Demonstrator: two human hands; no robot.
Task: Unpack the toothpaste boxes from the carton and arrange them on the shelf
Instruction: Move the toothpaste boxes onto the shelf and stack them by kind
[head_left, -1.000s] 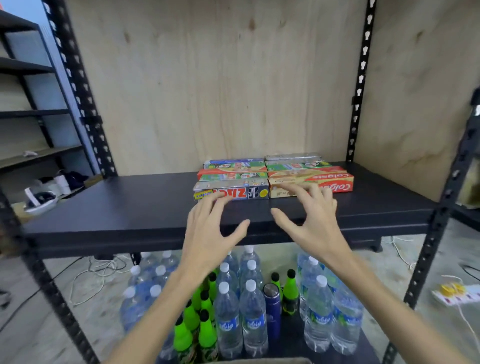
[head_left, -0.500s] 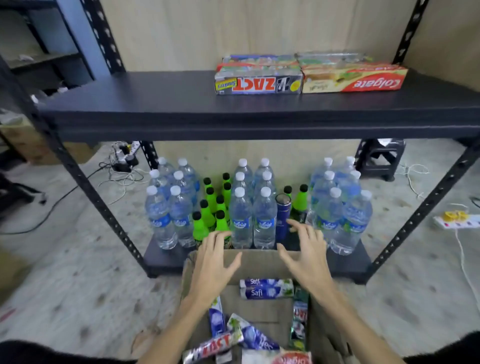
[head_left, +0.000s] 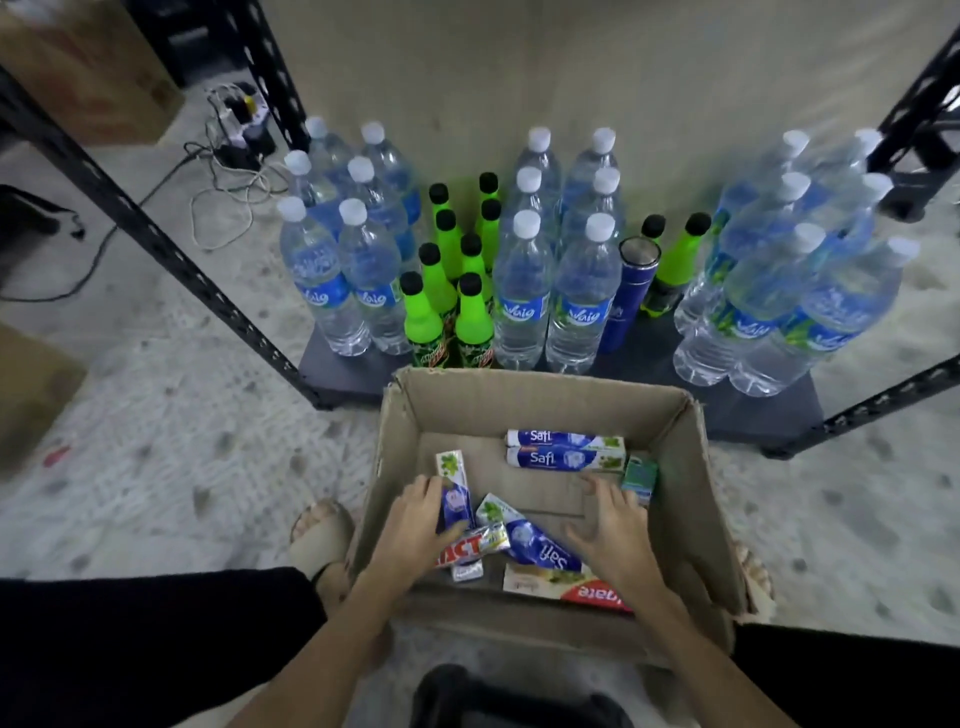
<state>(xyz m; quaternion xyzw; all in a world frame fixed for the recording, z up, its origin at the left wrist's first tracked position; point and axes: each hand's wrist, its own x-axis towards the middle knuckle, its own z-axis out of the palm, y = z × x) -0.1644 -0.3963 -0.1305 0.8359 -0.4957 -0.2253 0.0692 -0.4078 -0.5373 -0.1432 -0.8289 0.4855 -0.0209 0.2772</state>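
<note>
While both hands are down inside the carton, the person crouches over it, feet in sandals either side, the carton on the floor just before the bottom shelf of the black rack.

Toothpaste boxes lie loose on the carton floor — no order, which suggests they were tipped in rather than packed. Two Safi boxes lie side by side, parallel to the far wall. A green box stands against the right wall. Nearer the person: a slanted Safi box, a red-lettered box, a Colgate box along the near wall.

Left hand: palm down, fingers curled over the blue-and-white box that leans by the left wall, thumb toward the red-lettered box. Looks like a grip forming; whether the thumb has closed under it I cannot tell.

Right hand: palm down, fingers spread and relaxed, over bare cardboard between the slanted Safi box and the green box — holding nothing. Whether the tips touch the carton floor I cannot tell.

Both forearms reach in from the near edge, roughly parallel, wrists level.

The bottom shelf carries water bottles, green bottles and a blue can. Judgement: picking stage, several boxes left to shelve.
</note>
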